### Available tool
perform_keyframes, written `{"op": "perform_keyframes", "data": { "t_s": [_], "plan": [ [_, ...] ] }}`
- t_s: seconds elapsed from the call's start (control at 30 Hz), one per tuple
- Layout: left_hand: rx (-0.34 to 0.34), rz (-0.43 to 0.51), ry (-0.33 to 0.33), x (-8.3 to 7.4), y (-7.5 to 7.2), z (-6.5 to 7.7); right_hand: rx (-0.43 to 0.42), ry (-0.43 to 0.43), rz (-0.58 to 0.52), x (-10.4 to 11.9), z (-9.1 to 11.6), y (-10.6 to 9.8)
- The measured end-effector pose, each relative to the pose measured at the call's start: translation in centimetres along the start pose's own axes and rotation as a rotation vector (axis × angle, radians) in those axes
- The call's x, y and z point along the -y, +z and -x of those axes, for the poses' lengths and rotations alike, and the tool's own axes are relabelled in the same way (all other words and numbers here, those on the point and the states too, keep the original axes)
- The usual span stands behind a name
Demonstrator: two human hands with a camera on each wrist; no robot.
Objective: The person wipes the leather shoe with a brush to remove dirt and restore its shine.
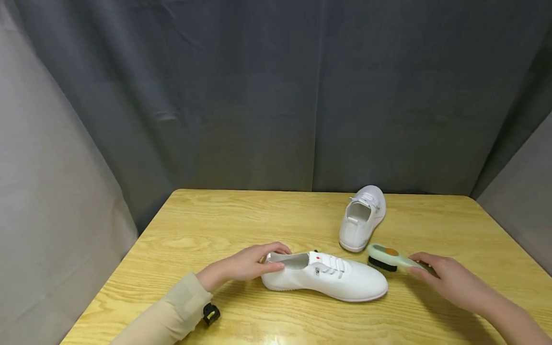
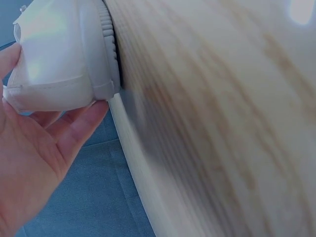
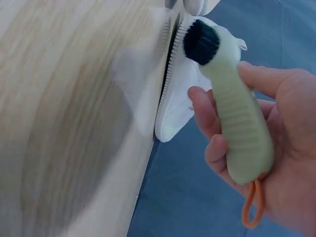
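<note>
A white lace-up shoe [image 1: 358, 281] lies sole down across the front of the table, toe to the right. My left hand [image 1: 252, 261] grips it by the heel, thumb at the collar; in the left wrist view the fingers curl round the back of the heel [image 2: 54, 59]. In my right hand [image 1: 453, 280] is a pale green shoe brush [image 1: 381, 253] with an orange spot on top and an orange cord loop [image 3: 254, 205]. Its dark bristles [image 1: 382, 264] face down, just beyond the shoe's toe. Fingers and thumb wrap the ribbed handle [image 3: 242, 128].
The second white shoe [image 1: 355, 230] stands farther back on the wooden table [image 1: 241, 215], toe pointing away. A small black device [image 1: 211, 314] is at the left sleeve's cuff. Dark grey curtain [image 1: 241, 96] hangs behind the table, with paler cloth at both sides.
</note>
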State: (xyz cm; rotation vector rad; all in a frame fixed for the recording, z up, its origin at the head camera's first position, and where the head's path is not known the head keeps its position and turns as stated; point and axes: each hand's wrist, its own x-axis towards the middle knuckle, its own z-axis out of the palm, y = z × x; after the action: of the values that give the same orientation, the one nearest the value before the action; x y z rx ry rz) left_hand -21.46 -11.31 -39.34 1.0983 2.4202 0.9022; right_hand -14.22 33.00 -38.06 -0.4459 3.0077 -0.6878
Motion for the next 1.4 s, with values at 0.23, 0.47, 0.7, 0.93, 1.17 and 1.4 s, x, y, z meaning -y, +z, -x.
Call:
{"op": "perform_keyframes", "data": {
  "t_s": [0.23,0.47,0.7,0.93,1.17,1.4],
  "plan": [
    [-0.006,0.002,-0.018,-0.1,-0.2,0.1,-0.022,-0.049,-0.068,2.3,-0.8,-1.0],
    [0.003,0.010,-0.014,-0.1,0.0,0.0,0.010,-0.155,-0.108,3.9,-1.8,-0.1],
    [-0.003,0.007,-0.009,0.1,0.1,-0.1,0.072,-0.112,-0.108,3.7,-2.6,0.9],
    [0.002,0.015,-0.006,0.0,-0.1,0.1,0.040,-0.019,-0.034,2.7,-1.9,0.2],
    [0.000,0.005,-0.013,-0.2,-0.3,0.3,0.018,-0.023,-0.125,2.8,-0.1,-0.6],
    [0.002,0.007,-0.032,-0.2,-0.4,0.3,0.069,-0.002,-0.170,2.4,0.8,0.4]
  ]
}}
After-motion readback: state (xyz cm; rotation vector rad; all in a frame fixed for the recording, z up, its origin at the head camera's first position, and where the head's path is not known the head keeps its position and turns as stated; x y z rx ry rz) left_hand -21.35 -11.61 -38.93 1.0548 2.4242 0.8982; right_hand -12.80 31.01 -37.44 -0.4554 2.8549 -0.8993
